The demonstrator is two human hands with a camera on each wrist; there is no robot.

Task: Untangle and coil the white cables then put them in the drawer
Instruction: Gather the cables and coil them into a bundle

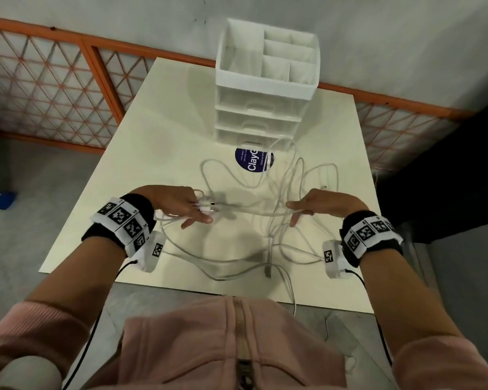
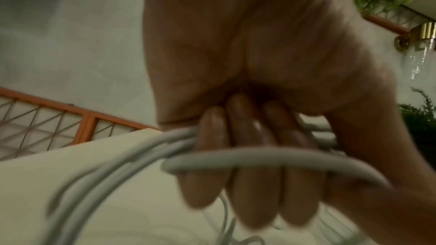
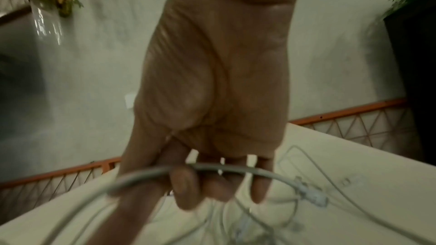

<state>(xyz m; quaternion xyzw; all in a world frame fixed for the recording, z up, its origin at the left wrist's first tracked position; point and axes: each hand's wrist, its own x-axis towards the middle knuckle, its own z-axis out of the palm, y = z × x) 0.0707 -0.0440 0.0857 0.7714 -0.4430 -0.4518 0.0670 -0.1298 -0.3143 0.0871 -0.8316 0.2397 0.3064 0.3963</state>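
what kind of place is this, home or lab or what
Probably an indoor data-recording setup rather than a lived-in room: a plain cream table carrying only a white drawer organiser and tangled white cables, bare grey walls with an orange lattice railing, and marker-tagged wristbands.

Pink zip hoodie (image 1: 237, 347), sleeves pushed up; black wristbands (image 1: 135, 205) with white tag-marker strips; white wrist cameras (image 1: 152, 253), black leads.
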